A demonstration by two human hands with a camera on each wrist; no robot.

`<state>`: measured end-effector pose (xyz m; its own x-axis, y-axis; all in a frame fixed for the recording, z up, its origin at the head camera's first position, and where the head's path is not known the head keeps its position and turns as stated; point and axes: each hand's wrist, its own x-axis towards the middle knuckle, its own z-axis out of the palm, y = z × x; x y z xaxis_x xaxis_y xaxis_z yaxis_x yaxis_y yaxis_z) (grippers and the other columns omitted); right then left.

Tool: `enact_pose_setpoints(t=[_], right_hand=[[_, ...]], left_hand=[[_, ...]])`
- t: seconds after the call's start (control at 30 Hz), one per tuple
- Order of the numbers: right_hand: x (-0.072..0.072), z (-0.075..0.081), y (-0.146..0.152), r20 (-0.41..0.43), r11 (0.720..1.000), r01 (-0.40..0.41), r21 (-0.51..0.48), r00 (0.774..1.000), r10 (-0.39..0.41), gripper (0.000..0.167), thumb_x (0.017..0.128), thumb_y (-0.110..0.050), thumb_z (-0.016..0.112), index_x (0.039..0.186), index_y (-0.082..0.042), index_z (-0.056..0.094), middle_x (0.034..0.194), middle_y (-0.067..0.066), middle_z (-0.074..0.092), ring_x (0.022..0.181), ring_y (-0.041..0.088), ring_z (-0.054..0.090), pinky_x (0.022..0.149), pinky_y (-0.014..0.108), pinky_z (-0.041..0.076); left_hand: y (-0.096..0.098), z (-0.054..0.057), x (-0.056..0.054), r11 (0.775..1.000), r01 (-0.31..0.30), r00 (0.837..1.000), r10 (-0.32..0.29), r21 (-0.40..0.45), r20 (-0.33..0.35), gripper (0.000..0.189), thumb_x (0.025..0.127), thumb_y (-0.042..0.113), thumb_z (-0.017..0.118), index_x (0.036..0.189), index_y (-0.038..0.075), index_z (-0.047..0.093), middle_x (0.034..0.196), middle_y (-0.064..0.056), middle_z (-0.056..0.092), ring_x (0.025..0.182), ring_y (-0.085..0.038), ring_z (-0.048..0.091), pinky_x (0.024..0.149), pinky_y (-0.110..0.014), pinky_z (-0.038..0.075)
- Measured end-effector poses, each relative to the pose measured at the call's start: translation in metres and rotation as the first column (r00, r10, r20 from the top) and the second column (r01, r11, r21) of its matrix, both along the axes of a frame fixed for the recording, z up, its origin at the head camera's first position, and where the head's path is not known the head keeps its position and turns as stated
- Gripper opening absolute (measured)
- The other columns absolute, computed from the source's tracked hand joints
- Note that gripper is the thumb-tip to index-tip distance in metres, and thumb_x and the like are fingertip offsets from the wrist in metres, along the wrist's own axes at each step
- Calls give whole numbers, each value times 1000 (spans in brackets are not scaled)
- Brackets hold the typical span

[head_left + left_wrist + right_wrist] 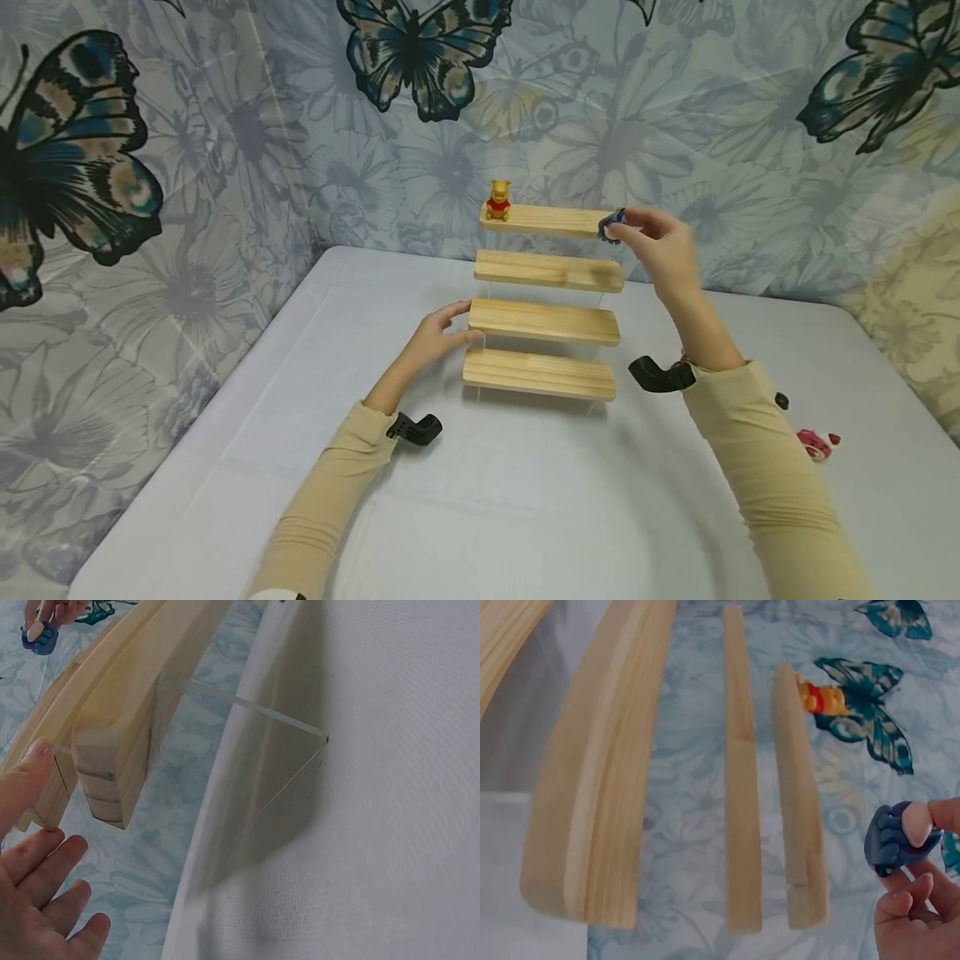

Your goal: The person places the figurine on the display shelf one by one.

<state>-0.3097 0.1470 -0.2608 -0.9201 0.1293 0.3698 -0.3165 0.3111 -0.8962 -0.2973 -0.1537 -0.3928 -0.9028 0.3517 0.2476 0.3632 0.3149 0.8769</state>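
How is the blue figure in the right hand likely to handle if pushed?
Pinched in the right hand, the blue figure shows no visible squash, so it's probably stiff. Its small size suggests it's light. Rounded sides might let it roll.

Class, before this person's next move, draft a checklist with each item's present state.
1. Blue figurine pinched by the right hand: ok.
2. Blue figurine released onto the top shelf: not ok.
3. Yellow bear upright at the top shelf's left end: ok.
4. Left hand at the second-lowest shelf's left end: ok.
5. Firmness of that hand's hold: cannot tell.
6. Pink-red item on a shelf: not ok, on the table.
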Motion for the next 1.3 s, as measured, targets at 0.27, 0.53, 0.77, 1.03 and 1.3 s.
enact_pose_setpoints(t=[0.27, 0.53, 0.77, 1.03, 1.3], right_hand=[[-11, 3, -17, -59, 999, 2, 51, 998, 1, 32, 79, -19, 68, 106, -1, 65, 85, -7, 58, 59, 8, 40, 54, 21, 32], [-29, 6, -31, -44, 997, 5, 71, 999, -2, 37, 78, -23, 69, 108, -3, 65, 90, -4, 59, 60, 7, 43, 54, 21, 34], [-40, 7, -47, 46, 991, -114, -68, 992, 118, 41, 80, -17, 67, 117, 0, 58, 96, 5, 56, 38, 8, 37, 35, 19, 35], [-46, 9, -59, 116, 990, -128, -61, 984, 135, 44, 81, -20, 67, 121, -3, 57, 106, 9, 59, 36, 9, 35, 36, 22, 36], [-53, 7, -71, 107, 988, -139, -71, 983, 146, 40, 82, -15, 66, 118, 1, 58, 98, 9, 61, 38, 8, 39, 38, 21, 38]], left_hand=[[1, 2, -1, 1000, -4, 1000, 4, -17, -6, 62, 83, 23, 66, 135, 3, 38, 135, -10, 40, 125, -20, 31, 101, -34, 26], [2, 4, -2, 1000, 6, 999, -6, 15, 33, 61, 83, 18, 66, 135, 2, 38, 135, -11, 40, 125, -21, 32, 100, -37, 28], [4, 22, 14, 998, 24, 998, -27, 52, 64, 61, 83, 12, 65, 134, -5, 36, 134, -19, 38, 125, -29, 31, 100, -41, 28], [6, 19, 10, 997, 32, 997, -36, 69, 68, 62, 83, 12, 65, 134, -5, 35, 135, -19, 37, 125, -29, 31, 100, -43, 28], [4, 1, 1, 997, 21, 998, -26, 80, 59, 64, 82, 24, 67, 135, 4, 38, 135, -11, 39, 124, -21, 33, 100, -36, 29]])
